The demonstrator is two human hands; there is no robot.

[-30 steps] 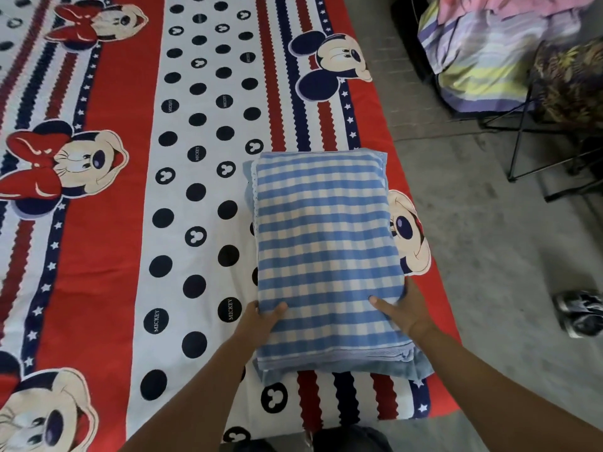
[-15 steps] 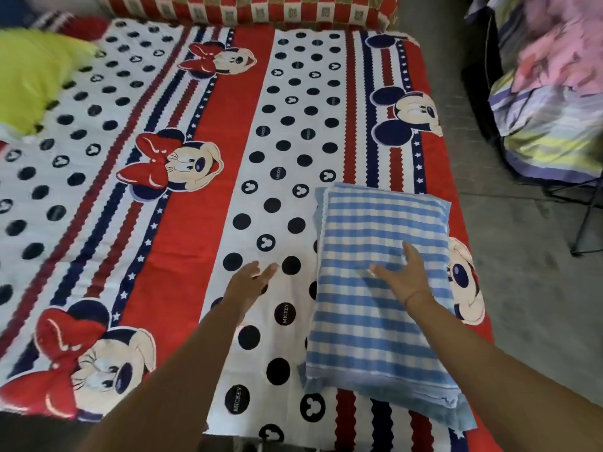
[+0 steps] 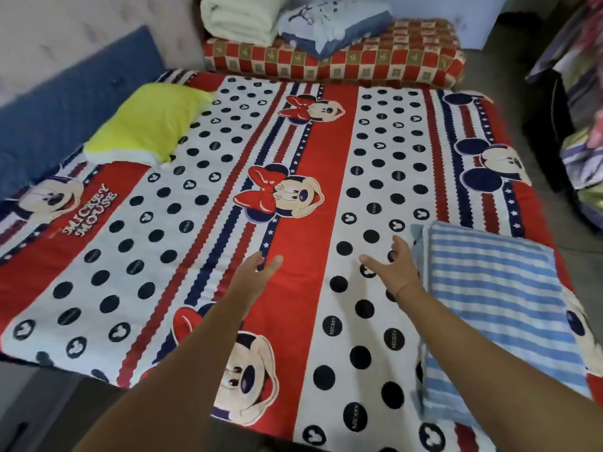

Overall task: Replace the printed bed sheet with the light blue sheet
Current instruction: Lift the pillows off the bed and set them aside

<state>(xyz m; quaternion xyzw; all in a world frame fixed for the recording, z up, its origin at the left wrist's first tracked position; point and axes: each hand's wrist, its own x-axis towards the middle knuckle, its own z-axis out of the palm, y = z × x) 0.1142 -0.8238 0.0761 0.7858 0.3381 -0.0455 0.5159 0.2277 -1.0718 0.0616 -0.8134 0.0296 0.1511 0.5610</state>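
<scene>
The folded light blue sheet (image 3: 496, 308), striped blue and white, lay flat on the near right part of the bed, on top of the printed bed sheet (image 3: 313, 177), with its right edge close to the side of the mattress. Your right hand (image 3: 396, 272) was just to the left of the fold's far left corner, beside it and not on it. Its fingers were spread and loose and gripped nothing, while your forearm ran back along the fold's left edge. Your left hand (image 3: 254, 275) was further left, well apart from the blue sheet, over the red band of the print. Its fingers were straight and it was likewise empty. You could not tell from this view whether either hand touched the cloth beneath it. The printed sheet covered the whole mattress. A yellow-green pillow (image 3: 146, 125) lay at its far left corner beside a dark blue padded panel (image 3: 65, 106). Beyond the far edge lay a red-and-gold checked roll (image 3: 359, 60), carrying a folded white blanket (image 3: 241, 21) and a pale blue pillow (image 3: 329, 24).
</scene>
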